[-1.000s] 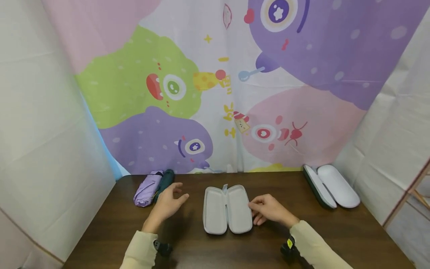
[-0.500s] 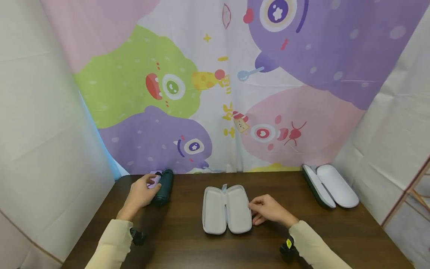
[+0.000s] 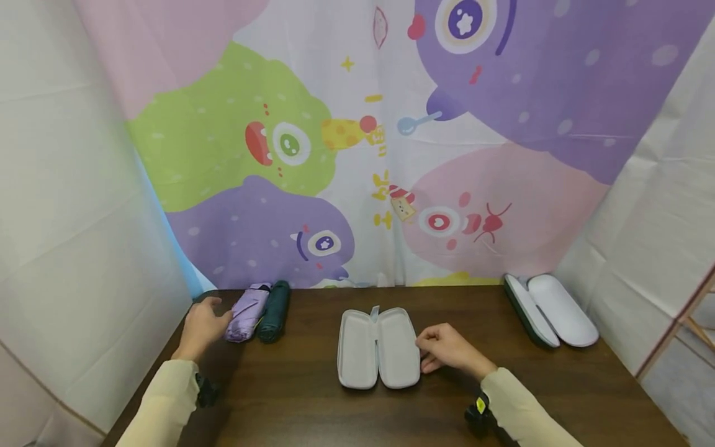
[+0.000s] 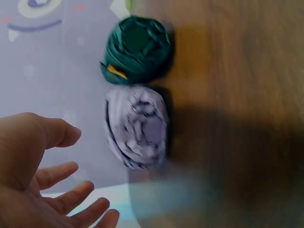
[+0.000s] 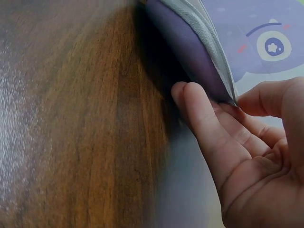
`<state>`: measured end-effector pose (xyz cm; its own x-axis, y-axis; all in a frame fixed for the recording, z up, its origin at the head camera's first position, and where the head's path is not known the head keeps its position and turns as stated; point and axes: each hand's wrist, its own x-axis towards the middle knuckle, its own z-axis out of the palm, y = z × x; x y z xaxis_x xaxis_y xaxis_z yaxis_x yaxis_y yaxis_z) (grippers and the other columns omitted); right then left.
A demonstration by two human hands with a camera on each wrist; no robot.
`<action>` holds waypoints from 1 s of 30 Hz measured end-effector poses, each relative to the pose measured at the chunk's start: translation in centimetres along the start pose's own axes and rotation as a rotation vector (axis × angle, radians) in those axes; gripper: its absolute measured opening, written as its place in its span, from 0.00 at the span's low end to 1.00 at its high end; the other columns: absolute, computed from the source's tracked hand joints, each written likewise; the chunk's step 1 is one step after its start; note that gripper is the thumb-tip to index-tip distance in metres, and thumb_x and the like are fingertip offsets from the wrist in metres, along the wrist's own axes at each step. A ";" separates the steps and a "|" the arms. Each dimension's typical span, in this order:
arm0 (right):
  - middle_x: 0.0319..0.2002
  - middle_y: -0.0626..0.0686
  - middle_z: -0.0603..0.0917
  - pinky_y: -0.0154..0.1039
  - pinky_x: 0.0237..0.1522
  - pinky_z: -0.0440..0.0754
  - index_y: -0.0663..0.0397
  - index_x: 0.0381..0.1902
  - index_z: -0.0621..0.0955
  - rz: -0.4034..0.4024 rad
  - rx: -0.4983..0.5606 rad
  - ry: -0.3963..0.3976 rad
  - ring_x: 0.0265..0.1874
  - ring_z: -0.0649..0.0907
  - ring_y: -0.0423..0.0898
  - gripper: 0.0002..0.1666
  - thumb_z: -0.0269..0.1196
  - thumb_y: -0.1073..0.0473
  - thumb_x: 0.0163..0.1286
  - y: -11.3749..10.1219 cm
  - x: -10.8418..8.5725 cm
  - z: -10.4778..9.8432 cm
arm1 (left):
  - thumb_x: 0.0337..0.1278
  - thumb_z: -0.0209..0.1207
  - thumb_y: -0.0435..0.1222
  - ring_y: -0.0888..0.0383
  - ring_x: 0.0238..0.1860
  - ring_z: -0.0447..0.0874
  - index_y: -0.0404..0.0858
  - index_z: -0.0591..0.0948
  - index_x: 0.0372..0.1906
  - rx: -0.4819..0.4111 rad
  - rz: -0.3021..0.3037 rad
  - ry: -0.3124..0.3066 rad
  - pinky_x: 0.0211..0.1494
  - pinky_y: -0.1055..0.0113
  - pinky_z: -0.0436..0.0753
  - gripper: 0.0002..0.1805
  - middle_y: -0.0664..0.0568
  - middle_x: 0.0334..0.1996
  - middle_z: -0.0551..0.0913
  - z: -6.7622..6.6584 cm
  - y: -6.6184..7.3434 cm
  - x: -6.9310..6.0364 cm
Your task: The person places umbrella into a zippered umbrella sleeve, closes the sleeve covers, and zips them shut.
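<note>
A zip case (image 3: 357, 351), pale grey inside, lies spread open at the middle of the table; the right wrist view shows its purple outside (image 5: 190, 52). My right hand (image 3: 449, 351) pinches the rim of its right half between thumb and fingers. At the left, a folded lilac umbrella (image 3: 247, 313) lies beside a folded dark green umbrella (image 3: 274, 313). Just left of the lilac one is my left hand (image 3: 202, 326). In the left wrist view, its fingers (image 4: 78, 194) are spread and loosely bent, apart from the lilac umbrella (image 4: 137, 128), with nothing held.
A second case (image 3: 561, 307), dark green outside and white inside, stands open at the back right of the brown wooden table (image 3: 313, 410). A cartoon-printed curtain (image 3: 380, 248) hangs along the back edge. White cloth walls (image 3: 84, 217) close in the sides.
My left hand has moved left, over both umbrellas, to the outer side of the lilac one. My right hand stays at the zip case's rim.
</note>
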<state>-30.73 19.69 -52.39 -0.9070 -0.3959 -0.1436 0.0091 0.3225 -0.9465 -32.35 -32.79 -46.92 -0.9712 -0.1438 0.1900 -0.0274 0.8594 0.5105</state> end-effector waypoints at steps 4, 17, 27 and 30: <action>0.32 0.59 0.85 0.45 0.32 0.90 0.72 0.45 0.83 -0.007 -0.003 -0.003 0.25 0.88 0.47 0.16 0.58 0.61 0.77 0.0 0.0 -0.1 | 0.66 0.59 0.41 0.23 0.59 0.73 0.18 0.70 0.63 0.023 -0.051 -0.062 0.60 0.34 0.76 0.33 0.18 0.58 0.75 0.3 -1.1 0.2; 0.30 0.56 0.86 0.45 0.34 0.90 0.73 0.44 0.83 -0.021 -0.012 -0.006 0.26 0.87 0.46 0.14 0.59 0.62 0.76 -0.3 -0.4 -0.2 | 0.68 0.57 0.43 0.21 0.59 0.74 0.17 0.71 0.61 0.059 -0.066 -0.133 0.59 0.34 0.77 0.32 0.17 0.58 0.74 1.3 -2.0 1.0; 0.30 0.57 0.85 0.43 0.33 0.90 0.72 0.43 0.83 -0.015 -0.016 0.006 0.25 0.87 0.45 0.13 0.60 0.62 0.76 0.1 -0.1 -0.4 | 0.70 0.55 0.41 0.44 0.32 0.88 0.17 0.69 0.63 -0.183 -0.159 -0.215 0.30 0.57 0.89 0.32 0.19 0.52 0.76 1.9 -2.3 1.6; 0.31 0.58 0.84 0.43 0.34 0.90 0.71 0.43 0.83 -0.008 -0.019 0.002 0.26 0.87 0.46 0.13 0.60 0.62 0.76 0.2 -0.2 -0.4 | 0.71 0.55 0.41 0.43 0.41 0.86 0.17 0.68 0.65 -0.281 -0.218 -0.244 0.35 0.57 0.90 0.33 0.22 0.53 0.76 2.1 -2.5 1.6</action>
<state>-30.74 20.14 -52.50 -0.9078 -0.3969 -0.1352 -0.0066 0.3359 -0.9419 -34.34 -34.17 -49.65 -0.9783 -0.1576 -0.1344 -0.2052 0.6497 0.7320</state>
